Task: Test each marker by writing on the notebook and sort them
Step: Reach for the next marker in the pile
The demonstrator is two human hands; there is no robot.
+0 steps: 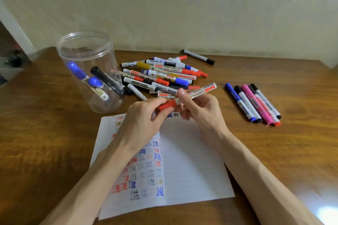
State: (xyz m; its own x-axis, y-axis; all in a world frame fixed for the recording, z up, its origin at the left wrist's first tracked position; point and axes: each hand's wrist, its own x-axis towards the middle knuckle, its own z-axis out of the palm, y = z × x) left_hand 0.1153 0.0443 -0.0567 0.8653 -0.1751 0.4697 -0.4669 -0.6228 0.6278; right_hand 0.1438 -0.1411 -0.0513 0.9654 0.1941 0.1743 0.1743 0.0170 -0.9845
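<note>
Gripping in the right hand (199, 109) the barrel of a white plastic red-capped marker (197, 93) and pinching its cap with the left hand (140, 118), just above the 12 o'clock edge of the ink-marked white lined notebook (192, 160) on the brown wooden surface (54, 142).

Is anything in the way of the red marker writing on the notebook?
Yes: its red cap is still on, pinched by the left hand. The right hand holds the marker over the notebook, whose right page lies bare.
</note>
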